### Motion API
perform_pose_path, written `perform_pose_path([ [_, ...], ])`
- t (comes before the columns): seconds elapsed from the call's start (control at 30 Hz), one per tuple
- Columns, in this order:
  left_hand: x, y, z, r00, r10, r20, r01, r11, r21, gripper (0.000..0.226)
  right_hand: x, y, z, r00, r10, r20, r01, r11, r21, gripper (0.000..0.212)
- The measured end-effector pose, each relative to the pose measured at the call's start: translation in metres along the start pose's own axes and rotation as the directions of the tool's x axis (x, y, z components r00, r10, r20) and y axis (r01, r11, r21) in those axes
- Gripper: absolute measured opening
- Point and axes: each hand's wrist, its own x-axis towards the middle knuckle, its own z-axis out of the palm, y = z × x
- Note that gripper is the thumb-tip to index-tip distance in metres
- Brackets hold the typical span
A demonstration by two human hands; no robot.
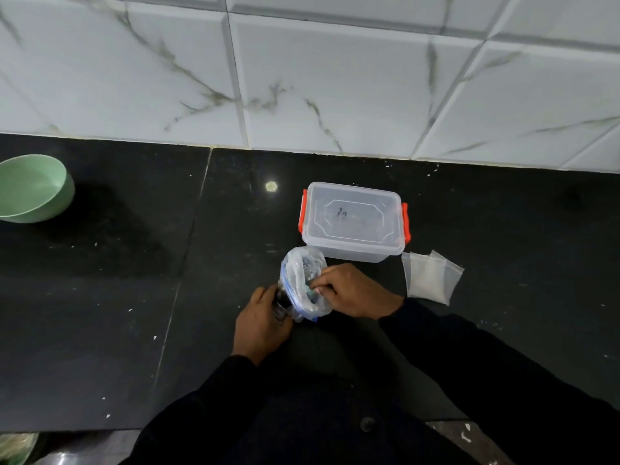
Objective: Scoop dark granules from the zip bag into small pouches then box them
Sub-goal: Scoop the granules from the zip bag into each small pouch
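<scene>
Setting: most likely a home kitchen. Evidence: polished black stone countertop (100, 297) with a visible slab seam, meeting a backsplash of white marble-veined wall tiles (335, 78). Pale green bowl (33, 187) at left edge of counter. Clear lidded storage box (354, 221) with orange clips, household type. Floor at lower corners blurred, not identifiable

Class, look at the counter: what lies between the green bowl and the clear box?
Nothing: in the head view, the black counter between the bowl and the box is bare, apart from a light reflection.
</scene>
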Motion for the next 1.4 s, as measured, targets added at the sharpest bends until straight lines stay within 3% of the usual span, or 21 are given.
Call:
perform_pose_path([
  [0.13,0.001,0.006,-0.001,0.998,0.055,0.02,-0.054,0.997,-0.053,0.068,-0.002,-0.005,0.006,0.987,0.095,-0.13,-0.078,0.989,0.126,0.022],
  [0.23,-0.001,0.005,-0.002,0.993,0.115,0.038,-0.113,0.992,-0.059,0.063,-0.002,-0.017,0.017,0.962,0.168,-0.215,-0.139,0.98,0.143,0.038],
  [0.3,-0.001,0.005,-0.003,0.988,0.147,0.051,-0.145,0.989,-0.03,0.055,-0.004,-0.02,0.021,0.954,0.21,-0.215,-0.179,0.972,0.156,0.041],
  [0.5,0.002,-0.001,-0.009,0.985,0.155,0.076,-0.157,0.987,0.016,0.049,-0.01,-0.003,0.021,0.916,0.379,-0.129,-0.289,0.85,0.441,0.015],
  [0.7,-0.005,-0.017,-0.033,0.996,0.094,-0.013,-0.095,0.983,-0.159,0.084,-0.021,0.002,0.014,0.882,0.452,-0.132,-0.309,0.768,0.561,0.016],
  [0.87,-0.027,-0.011,-0.065,0.994,0.022,-0.108,-0.07,0.884,-0.463,0.079,-0.03,0.002,0.009,0.855,0.495,-0.153,-0.309,0.724,0.617,0.016],
  [0.93,-0.037,0.004,-0.079,0.998,0.037,-0.057,-0.065,0.755,-0.653,0.084,-0.032,0.001,0.006,0.84,0.517,-0.165,-0.297,0.694,0.656,0.016],
  [1.0,-0.047,0.02,-0.092,0.985,0.167,0.028,-0.077,0.586,-0.807,0.09,-0.034,0.0,0.003,0.828,0.532,-0.176,-0.294,0.679,0.673,0.015],
  [1.07,-0.057,0.032,-0.095,0.928,0.336,0.162,-0.022,0.483,-0.875,0.091,-0.035,0.001,0.0,0.822,0.542,-0.174,-0.299,0.672,0.677,0.015],
  [1.17,-0.07,0.045,-0.09,0.809,0.449,0.38,0.142,0.478,-0.867,0.097,-0.037,0.004,-0.003,0.818,0.553,-0.156,-0.312,0.655,0.688,0.016],
  [1.23,-0.075,0.047,-0.091,0.776,0.458,0.435,0.166,0.516,-0.84,0.093,-0.039,0.004,-0.005,0.813,0.562,-0.151,-0.308,0.637,0.707,0.017],
  [1.3,-0.08,0.05,-0.095,0.778,0.445,0.444,0.163,0.539,-0.826,0.083,-0.043,0.003,-0.007,0.808,0.571,-0.142,-0.301,0.609,0.734,0.016],
  [1.4,-0.083,0.055,-0.099,0.839,0.385,0.384,0.149,0.517,-0.843,0.072,-0.053,-0.001,-0.013,0.801,0.582,-0.142,-0.268,0.56,0.784,0.015],
])
